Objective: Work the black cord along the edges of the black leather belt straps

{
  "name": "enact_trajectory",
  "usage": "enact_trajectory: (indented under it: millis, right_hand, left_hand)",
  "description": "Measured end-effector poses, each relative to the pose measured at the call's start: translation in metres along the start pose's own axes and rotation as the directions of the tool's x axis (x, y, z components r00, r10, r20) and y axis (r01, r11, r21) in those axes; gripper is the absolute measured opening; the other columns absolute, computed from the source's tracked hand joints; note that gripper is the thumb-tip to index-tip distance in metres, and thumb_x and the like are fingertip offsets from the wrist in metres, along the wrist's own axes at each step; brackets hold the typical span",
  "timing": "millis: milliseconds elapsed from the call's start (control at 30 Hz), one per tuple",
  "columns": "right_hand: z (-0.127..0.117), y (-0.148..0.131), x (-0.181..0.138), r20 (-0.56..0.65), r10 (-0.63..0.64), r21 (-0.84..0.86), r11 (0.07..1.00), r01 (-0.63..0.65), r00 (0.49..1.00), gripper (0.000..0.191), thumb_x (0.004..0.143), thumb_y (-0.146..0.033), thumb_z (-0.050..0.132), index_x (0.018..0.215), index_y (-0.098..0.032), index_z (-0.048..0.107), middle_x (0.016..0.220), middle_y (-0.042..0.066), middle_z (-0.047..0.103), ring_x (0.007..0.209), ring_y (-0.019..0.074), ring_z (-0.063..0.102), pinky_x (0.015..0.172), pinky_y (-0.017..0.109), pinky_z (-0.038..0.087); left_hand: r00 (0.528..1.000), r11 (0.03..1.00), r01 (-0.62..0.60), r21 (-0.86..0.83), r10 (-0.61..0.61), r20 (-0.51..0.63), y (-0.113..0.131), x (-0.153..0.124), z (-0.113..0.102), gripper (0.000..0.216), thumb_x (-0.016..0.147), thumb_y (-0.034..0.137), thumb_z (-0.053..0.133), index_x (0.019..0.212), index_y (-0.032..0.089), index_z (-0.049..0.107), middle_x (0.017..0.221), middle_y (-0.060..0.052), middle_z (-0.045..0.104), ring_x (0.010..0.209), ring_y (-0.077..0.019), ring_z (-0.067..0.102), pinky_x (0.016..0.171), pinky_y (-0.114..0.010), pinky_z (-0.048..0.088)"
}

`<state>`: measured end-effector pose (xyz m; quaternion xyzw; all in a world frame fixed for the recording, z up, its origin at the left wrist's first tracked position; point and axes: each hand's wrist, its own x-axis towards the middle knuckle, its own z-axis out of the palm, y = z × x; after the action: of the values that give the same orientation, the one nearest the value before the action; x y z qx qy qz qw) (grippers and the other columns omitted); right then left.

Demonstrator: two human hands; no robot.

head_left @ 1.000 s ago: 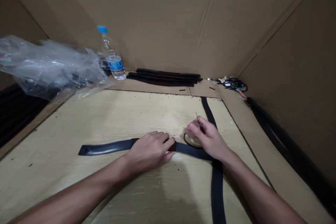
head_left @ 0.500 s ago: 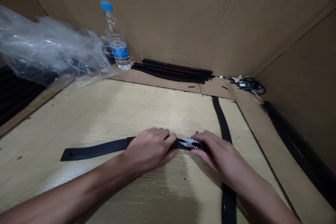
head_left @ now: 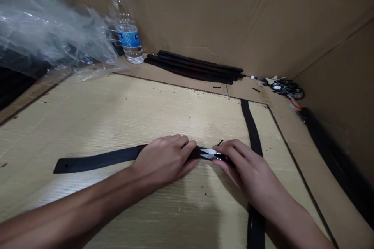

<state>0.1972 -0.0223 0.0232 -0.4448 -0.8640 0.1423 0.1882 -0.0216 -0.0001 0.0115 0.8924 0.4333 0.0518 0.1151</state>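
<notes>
My left hand [head_left: 165, 157] is closed around a dark flat strap [head_left: 97, 160], whose holed end lies out to the left on the pale board. In my right hand [head_left: 242, 161] is a pair of thread snips [head_left: 208, 153], pinched between thumb and fingers. Their pointed blades face left and lie over the strap just beside my left fingers. Whether the blades touch the strap I cannot tell. A second black strap [head_left: 253, 128] runs from the board's far edge toward me and passes beneath my right hand and forearm.
Along the far cardboard edge stand a water bottle [head_left: 128, 42] and a stack of dark strips [head_left: 193, 68]. Clear plastic wrapping [head_left: 55, 31] lies at far left. A tangle of cords [head_left: 288, 87] sits far right, near a long black item [head_left: 336, 163]. Cardboard walls [head_left: 204, 4] rise behind.
The view has shifted, so the bottle and strips appear higher. My hands keep their holds on the strap and snips, and the snips' blades appear slightly turned.
</notes>
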Motion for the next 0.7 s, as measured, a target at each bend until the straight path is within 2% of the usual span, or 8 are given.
enact_trajectory:
  millis: [133, 700]
  right_hand:
    - [0.0007, -0.0007, 0.0009, 0.029, 0.027, 0.017, 0.999, -0.028, 0.999, 0.02, 0.096, -0.028, 0.044, 0.104, -0.015, 0.057, 0.094, 0.009, 0.057, 0.084, 0.0192, 0.059, 0.074, 0.035, 0.054]
    - [0.0017, 0.0013, 0.0015, 0.007, 0.026, 0.0, 1.0, -0.026, 1.0, 0.021, 0.095, -0.028, 0.046, 0.104, -0.015, 0.06, 0.094, 0.009, 0.058, 0.082, 0.0188, 0.061, 0.073, 0.033, 0.055]
  left_hand:
    - [1.0, 1.0, 0.001, 0.003, -0.001, -0.013, 0.0, 0.0004, 0.0006, 0.026, 0.092, 0.042, 0.044, 0.1, 0.02, 0.057, 0.09, -0.004, 0.064, 0.079, -0.0212, 0.061, 0.066, -0.033, 0.049]
    - [1.0, 1.0, 0.0, 0.022, 0.0, -0.017, 0.0013, 0.0014, -0.0001, 0.026, 0.092, 0.042, 0.043, 0.098, 0.02, 0.057, 0.09, -0.004, 0.064, 0.08, -0.0212, 0.061, 0.065, -0.033, 0.048]
